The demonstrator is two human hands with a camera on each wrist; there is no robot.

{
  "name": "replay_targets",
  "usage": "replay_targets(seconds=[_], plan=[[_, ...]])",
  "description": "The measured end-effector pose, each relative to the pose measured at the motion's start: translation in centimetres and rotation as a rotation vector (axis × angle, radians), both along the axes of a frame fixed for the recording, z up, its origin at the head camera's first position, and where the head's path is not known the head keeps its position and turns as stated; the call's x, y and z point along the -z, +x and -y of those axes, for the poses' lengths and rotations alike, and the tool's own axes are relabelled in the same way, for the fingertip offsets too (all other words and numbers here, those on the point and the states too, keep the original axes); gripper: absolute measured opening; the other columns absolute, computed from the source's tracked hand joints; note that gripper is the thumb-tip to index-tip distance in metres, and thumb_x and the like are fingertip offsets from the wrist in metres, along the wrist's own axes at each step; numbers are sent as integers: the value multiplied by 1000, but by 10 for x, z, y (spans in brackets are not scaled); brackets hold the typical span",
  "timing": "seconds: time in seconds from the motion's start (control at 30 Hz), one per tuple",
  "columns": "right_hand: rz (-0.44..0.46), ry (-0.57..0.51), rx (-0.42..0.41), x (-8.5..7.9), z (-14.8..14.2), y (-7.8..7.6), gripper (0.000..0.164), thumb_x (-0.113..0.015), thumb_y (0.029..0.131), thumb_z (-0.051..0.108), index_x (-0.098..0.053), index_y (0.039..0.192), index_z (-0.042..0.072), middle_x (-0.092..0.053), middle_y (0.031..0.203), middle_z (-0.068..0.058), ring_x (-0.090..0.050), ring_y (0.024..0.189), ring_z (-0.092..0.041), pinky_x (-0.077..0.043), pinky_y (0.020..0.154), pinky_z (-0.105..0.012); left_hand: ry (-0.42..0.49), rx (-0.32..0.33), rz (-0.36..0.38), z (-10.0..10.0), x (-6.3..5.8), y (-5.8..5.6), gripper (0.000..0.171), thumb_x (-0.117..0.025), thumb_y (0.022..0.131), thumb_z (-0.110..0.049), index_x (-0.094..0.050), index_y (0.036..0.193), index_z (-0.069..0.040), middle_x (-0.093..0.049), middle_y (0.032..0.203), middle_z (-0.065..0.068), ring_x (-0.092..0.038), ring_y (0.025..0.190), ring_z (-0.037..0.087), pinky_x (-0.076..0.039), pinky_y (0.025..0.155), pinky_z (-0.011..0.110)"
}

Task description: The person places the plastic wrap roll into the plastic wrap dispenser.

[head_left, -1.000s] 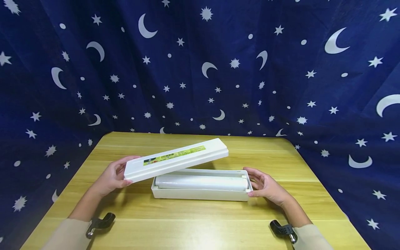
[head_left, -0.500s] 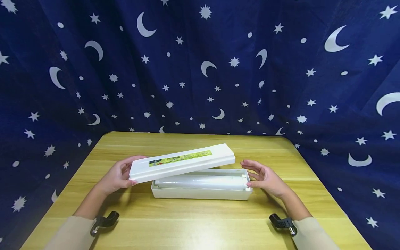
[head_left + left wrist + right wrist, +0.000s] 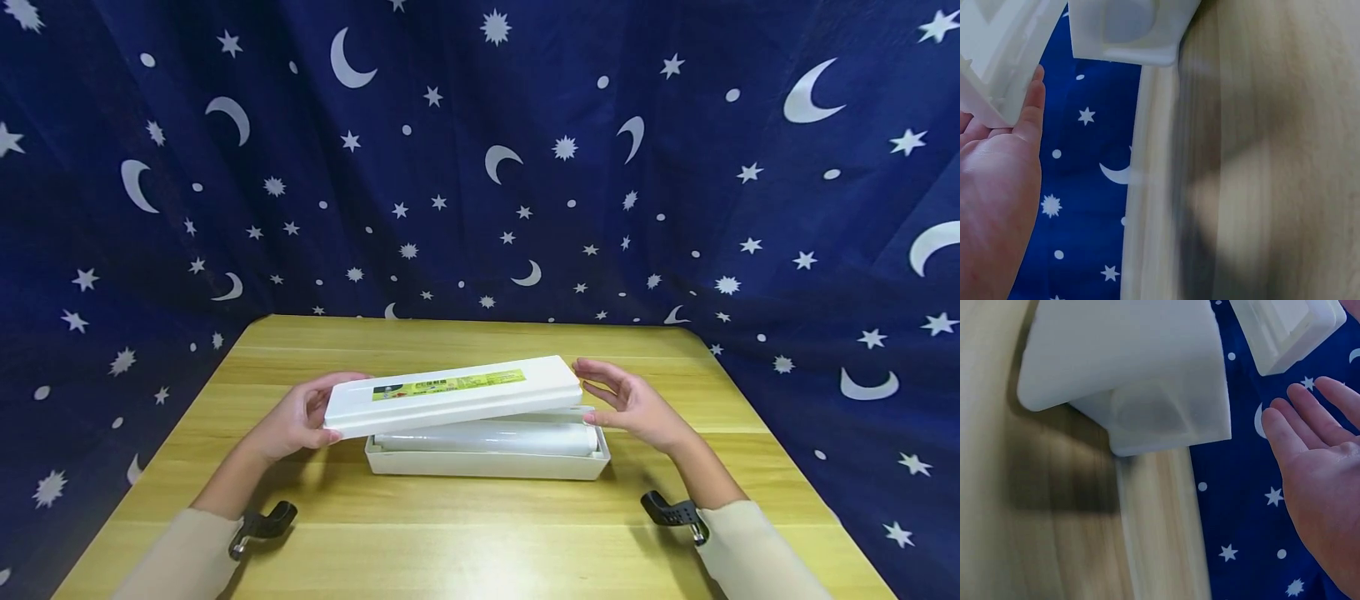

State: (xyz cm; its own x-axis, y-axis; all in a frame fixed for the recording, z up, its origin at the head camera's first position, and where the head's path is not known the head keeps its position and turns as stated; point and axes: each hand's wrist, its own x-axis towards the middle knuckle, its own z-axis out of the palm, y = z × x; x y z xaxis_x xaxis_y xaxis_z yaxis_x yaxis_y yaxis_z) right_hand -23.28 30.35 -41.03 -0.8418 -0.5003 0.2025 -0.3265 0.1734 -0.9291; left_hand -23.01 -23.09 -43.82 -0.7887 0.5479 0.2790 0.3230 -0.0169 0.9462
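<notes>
My left hand (image 3: 296,421) grips the left end of a long white lid (image 3: 450,406) with a yellow-green printed label. The lid hangs tilted over an open white box (image 3: 487,465), its right end higher than its left. Inside the box lies a roll of cling film (image 3: 480,437), partly hidden by the lid. My right hand (image 3: 637,408) is beside the lid's right end, above the box's right end, with fingers spread. In the right wrist view, a gap shows between these fingers and the lid (image 3: 1297,347). In the left wrist view, fingers support the lid's underside corner.
The box stands on a light wooden table (image 3: 480,533). A dark blue curtain (image 3: 480,167) with white moons and stars hangs behind the table and at its sides. Black wrist mounts (image 3: 262,525) sit at both sleeves.
The lid has moved right and its right end has come down over the box. My right hand has left the box's right end and risen beside the lid.
</notes>
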Motion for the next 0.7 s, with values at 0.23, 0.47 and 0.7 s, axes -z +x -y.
replay_targets(seconds=[0.23, 0.47, 0.7], plan=[[1, -17, -30, -3, 4, -5, 80, -75, 87, -5, -33, 154, -5, -37, 159, -28, -51, 136, -2, -44, 111, -18, -21, 7, -16, -6, -2, -1, 76, -76, 75, 6, -47, 145, 6, -60, 140, 4, -60, 114, 14, -57, 92, 22], [-8, 14, -65, -4, 4, -8, 84, -80, 82, -4, -36, 154, -3, -42, 158, -19, -50, 139, -10, -43, 112, -17, -13, 35, -21, -11, -1, -2, 74, -76, 75, 6, -49, 144, 6, -60, 141, 5, -60, 115, 13, -57, 94, 22], [9, 35, -82, -3, 2, -9, 85, -82, 80, -3, -39, 153, -2, -40, 158, -23, -48, 139, -8, -41, 111, -14, -3, 55, -23, -18, -1, -2, 77, -76, 73, 7, -45, 143, 12, -56, 143, 23, -60, 119, 12, -55, 98, 22]])
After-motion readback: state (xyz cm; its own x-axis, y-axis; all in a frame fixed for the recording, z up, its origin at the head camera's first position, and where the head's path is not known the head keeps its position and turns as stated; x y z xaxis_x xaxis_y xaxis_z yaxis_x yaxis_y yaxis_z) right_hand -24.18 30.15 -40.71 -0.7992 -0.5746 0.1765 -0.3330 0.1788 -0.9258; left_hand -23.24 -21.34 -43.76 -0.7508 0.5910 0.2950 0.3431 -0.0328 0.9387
